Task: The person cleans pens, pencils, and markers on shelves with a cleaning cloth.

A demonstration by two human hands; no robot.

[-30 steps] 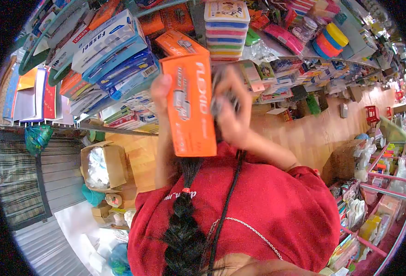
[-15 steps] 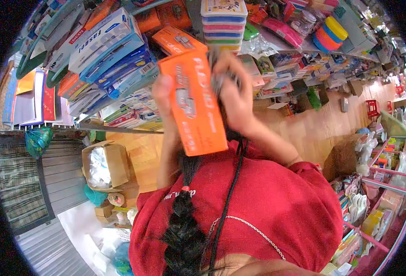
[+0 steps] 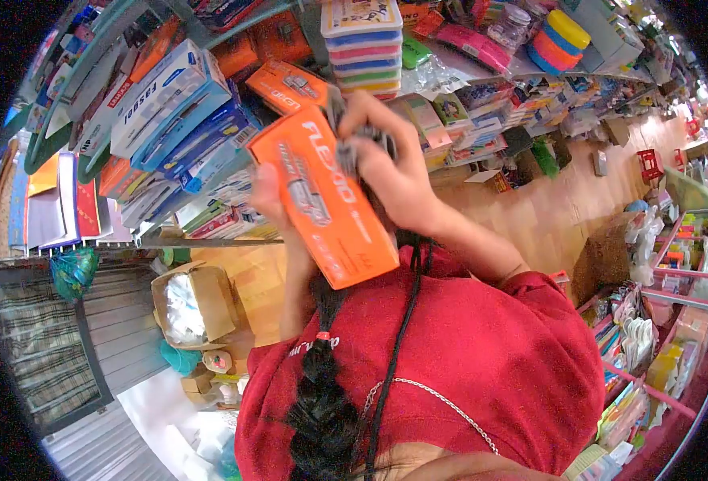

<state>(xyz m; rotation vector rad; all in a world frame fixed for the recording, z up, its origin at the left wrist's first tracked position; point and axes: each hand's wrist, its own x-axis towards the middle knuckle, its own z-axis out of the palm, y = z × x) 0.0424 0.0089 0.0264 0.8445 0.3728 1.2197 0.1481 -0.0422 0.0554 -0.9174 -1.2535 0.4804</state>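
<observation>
An orange cardboard box [image 3: 330,200] with white lettering and a printed picture is tilted in front of my chest. My left hand [image 3: 267,196] grips its left side, fingers partly hidden behind it. At the box's upper right edge, my right hand [image 3: 398,164] is closed around a dark grey, crumpled, cloth-like thing [image 3: 364,152], whose kind I cannot make out. Just beyond lies a similar orange box [image 3: 290,84] on the shelf, beside a stack of lidded plastic containers [image 3: 362,48] in several colours.
Blue and white boxes [image 3: 165,100] lean on the shelf at the left. Modelling-clay-like coloured discs [image 3: 558,40] and packets fill its right part. An open carton [image 3: 194,305] stands on the floor to the left. A pink-edged rack [image 3: 683,301] with goods is at the right.
The held orange box has tilted further and shifted slightly down and left in view. My right hand has moved left along with it, still closed on the grey thing.
</observation>
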